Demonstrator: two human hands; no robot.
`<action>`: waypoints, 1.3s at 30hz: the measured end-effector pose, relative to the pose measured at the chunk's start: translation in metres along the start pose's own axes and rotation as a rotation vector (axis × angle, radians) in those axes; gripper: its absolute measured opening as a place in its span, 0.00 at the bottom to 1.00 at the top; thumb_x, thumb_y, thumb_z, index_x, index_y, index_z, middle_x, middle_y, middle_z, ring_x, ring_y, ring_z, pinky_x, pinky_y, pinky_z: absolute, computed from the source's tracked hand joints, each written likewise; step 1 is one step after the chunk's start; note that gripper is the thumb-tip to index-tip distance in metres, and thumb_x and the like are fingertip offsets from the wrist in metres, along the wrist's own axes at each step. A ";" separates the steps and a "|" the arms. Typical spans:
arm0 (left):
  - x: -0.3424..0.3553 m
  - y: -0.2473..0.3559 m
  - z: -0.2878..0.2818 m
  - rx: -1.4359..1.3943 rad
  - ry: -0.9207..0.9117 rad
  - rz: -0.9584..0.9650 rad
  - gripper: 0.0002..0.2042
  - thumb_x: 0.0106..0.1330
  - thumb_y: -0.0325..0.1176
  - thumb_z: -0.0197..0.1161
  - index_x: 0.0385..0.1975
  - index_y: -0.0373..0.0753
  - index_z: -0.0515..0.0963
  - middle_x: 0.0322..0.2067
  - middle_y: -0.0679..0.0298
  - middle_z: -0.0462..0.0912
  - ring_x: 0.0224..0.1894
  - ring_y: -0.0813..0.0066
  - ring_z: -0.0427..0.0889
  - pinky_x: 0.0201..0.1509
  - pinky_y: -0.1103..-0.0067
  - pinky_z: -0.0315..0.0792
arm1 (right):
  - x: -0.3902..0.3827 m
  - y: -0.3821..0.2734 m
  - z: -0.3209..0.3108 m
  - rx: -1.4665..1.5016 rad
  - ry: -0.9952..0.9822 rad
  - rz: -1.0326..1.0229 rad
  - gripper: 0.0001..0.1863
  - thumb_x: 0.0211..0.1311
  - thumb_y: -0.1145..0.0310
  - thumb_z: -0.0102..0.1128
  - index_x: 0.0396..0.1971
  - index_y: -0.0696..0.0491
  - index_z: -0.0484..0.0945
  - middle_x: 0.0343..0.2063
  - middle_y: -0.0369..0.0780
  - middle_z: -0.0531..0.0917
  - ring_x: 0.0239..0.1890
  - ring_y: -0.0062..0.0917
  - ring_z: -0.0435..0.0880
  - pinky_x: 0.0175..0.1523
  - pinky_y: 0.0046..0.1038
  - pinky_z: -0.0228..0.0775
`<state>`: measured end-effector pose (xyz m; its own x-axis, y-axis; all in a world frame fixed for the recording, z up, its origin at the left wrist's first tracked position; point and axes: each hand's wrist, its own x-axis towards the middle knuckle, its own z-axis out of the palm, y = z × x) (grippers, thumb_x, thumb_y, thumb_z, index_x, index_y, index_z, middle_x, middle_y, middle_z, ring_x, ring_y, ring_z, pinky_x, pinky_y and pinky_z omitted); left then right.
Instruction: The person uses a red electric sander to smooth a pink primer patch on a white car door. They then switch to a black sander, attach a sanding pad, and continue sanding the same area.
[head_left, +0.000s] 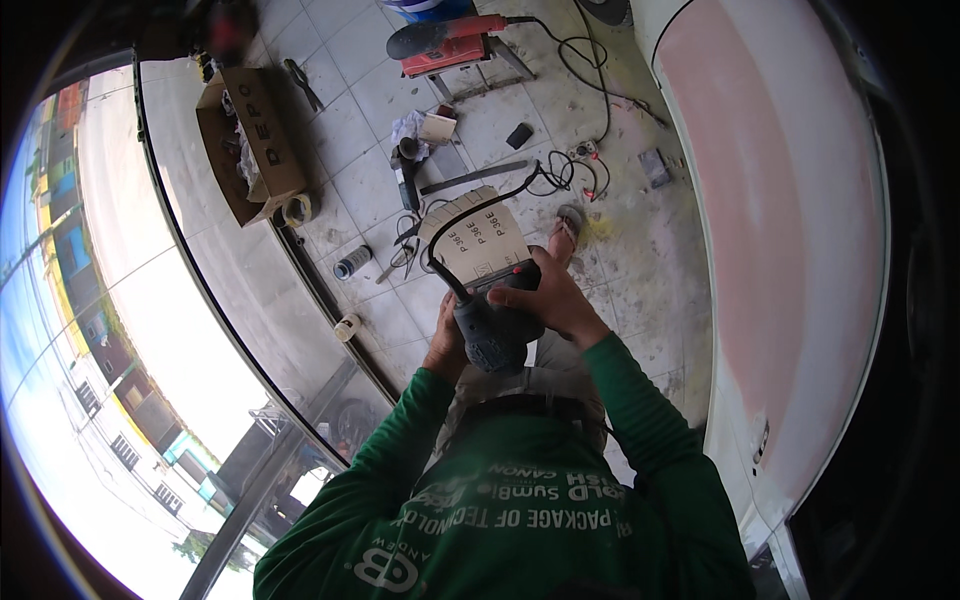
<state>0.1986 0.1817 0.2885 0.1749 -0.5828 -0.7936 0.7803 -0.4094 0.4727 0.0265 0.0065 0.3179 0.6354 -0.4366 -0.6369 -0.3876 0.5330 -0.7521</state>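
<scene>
A dark grey power sander (pixel 495 338) is held in front of my waist. My left hand (pixel 447 338) grips its left side, the fingers partly hidden behind the body. My right hand (pixel 562 300) closes on its right side, with the thumb across the top near a small red part. Just beyond the tool is a tan sheet of sandpaper (pixel 480 235), its printed back showing and its far edge ragged. Whether the sheet is fixed to the sander's base or only held against it, I cannot tell. A black power cord (pixel 440 240) arches from the sander over the sheet.
A red power tool (pixel 440 40) lies on a low stand at the back. To the left are a cardboard box (pixel 265 150), a tape roll (pixel 298 210) and a can (pixel 352 262) beside glass. Cables (pixel 560 175) cross the tiles. A pinkish-white car panel (pixel 750 200) curves along the right.
</scene>
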 end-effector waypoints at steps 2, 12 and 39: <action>-0.001 0.007 0.008 0.002 -0.057 -0.004 0.27 0.78 0.47 0.57 0.69 0.37 0.69 0.59 0.54 0.82 0.58 0.63 0.84 0.65 0.69 0.79 | 0.007 0.021 0.005 -0.025 0.011 -0.046 0.42 0.60 0.47 0.79 0.64 0.62 0.72 0.60 0.47 0.75 0.61 0.30 0.76 0.68 0.32 0.69; -0.002 -0.030 -0.128 -0.549 0.207 -0.138 0.25 0.79 0.53 0.57 0.62 0.38 0.77 0.52 0.55 0.87 0.52 0.61 0.88 0.62 0.61 0.82 | -0.049 0.194 0.003 -0.845 -0.375 0.113 0.23 0.66 0.50 0.67 0.46 0.57 0.87 0.41 0.51 0.89 0.47 0.43 0.88 0.57 0.43 0.77; 0.438 -0.058 -0.246 -0.654 0.016 0.421 0.19 0.79 0.50 0.59 0.55 0.40 0.77 0.48 0.60 0.87 0.48 0.65 0.89 0.54 0.66 0.86 | 0.558 0.328 -0.147 -0.957 0.420 0.191 0.36 0.61 0.64 0.72 0.69 0.54 0.73 0.56 0.50 0.85 0.54 0.38 0.87 0.51 0.37 0.83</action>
<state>0.3778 0.1235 -0.1806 0.5399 -0.5849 -0.6053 0.8410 0.3448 0.4170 0.1563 -0.1687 -0.3092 0.2982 -0.7185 -0.6283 -0.9367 -0.0936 -0.3375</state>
